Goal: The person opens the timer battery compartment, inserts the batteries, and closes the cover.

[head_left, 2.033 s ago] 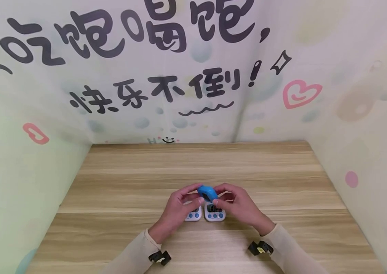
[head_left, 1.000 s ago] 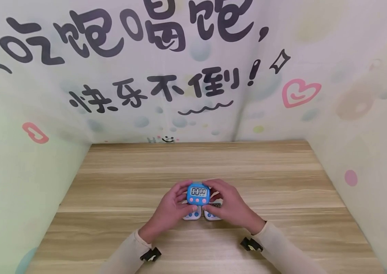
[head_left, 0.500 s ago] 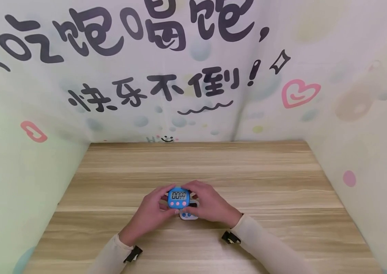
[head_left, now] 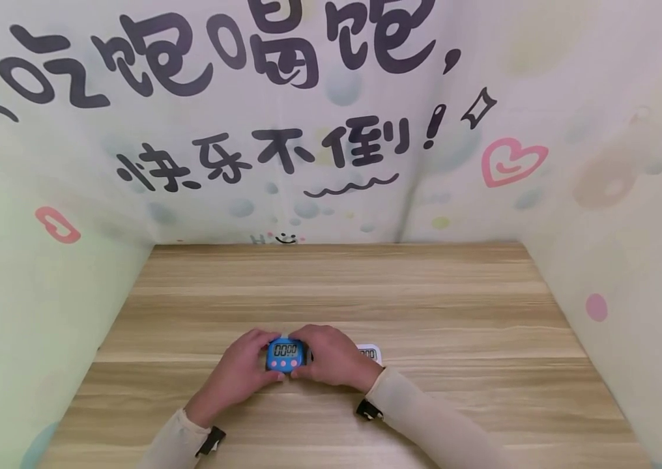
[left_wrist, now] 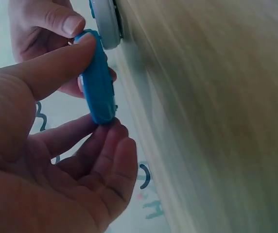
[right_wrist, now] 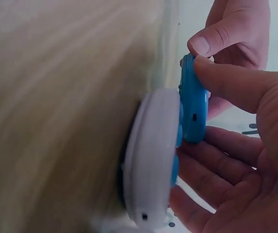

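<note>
A blue digital timer [head_left: 286,355] with pink buttons faces up, its display reading zeros. My left hand [head_left: 237,368] pinches its left side between thumb and fingers. On its right side, my right hand [head_left: 333,357] grips it the same way. Both wrist views show the blue timer [left_wrist: 97,82] held slightly above the table. A white timer with blue buttons [right_wrist: 153,160] lies on the table close by in the right wrist view. In the head view, one white timer [head_left: 369,353] shows behind my right wrist, partly hidden.
The wood-grain table [head_left: 454,293] reaches back to a printed wall cloth [head_left: 219,215] with dark lettering. Similar cloth walls stand at the left [head_left: 26,326] and right [head_left: 630,260].
The blue timer was tilted over the two white timers. Both hands have turned its display to face me, then carried it left and lowered it towards the table.
</note>
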A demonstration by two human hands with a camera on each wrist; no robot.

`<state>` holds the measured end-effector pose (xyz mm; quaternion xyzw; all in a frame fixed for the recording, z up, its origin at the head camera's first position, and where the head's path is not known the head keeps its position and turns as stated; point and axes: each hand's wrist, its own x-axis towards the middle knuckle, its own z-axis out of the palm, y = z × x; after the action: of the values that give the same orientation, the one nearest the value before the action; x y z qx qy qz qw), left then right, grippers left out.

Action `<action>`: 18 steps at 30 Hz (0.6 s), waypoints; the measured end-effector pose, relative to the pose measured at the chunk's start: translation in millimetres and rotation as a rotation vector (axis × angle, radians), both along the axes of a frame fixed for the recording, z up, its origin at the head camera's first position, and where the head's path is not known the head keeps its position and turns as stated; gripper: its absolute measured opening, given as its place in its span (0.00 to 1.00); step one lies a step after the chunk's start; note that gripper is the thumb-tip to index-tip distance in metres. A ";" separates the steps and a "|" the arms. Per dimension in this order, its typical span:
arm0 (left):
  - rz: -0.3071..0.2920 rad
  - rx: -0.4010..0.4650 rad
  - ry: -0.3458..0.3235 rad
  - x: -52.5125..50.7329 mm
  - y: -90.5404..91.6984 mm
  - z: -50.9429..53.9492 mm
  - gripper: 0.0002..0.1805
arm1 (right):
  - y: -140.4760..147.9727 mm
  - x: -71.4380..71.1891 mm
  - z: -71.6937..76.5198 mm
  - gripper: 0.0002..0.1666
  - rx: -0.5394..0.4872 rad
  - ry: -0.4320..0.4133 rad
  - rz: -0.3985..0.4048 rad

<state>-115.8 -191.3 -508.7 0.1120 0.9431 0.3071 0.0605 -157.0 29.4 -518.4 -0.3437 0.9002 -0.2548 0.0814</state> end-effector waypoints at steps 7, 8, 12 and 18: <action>0.018 -0.044 -0.060 3.5 -2.7 -0.4 0.38 | -9.6 1.9 -2.9 0.36 0.061 -0.011 0.003; 0.019 -0.046 -0.064 4.2 -3.0 -0.5 0.38 | -10.3 2.1 -2.9 0.36 0.064 -0.009 0.009; 0.015 -0.063 -0.059 6.2 -4.4 -1.1 0.38 | -12.7 2.7 -3.7 0.36 0.081 -0.004 0.013; 0.018 -0.083 -0.062 4.7 -5.9 -4.6 0.38 | -14.6 2.2 -4.7 0.35 0.096 0.003 0.014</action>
<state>-111.1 -197.2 -513.3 0.0915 0.9537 0.2714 0.0917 -154.9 14.8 -523.1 -0.3459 0.9091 -0.2102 0.0985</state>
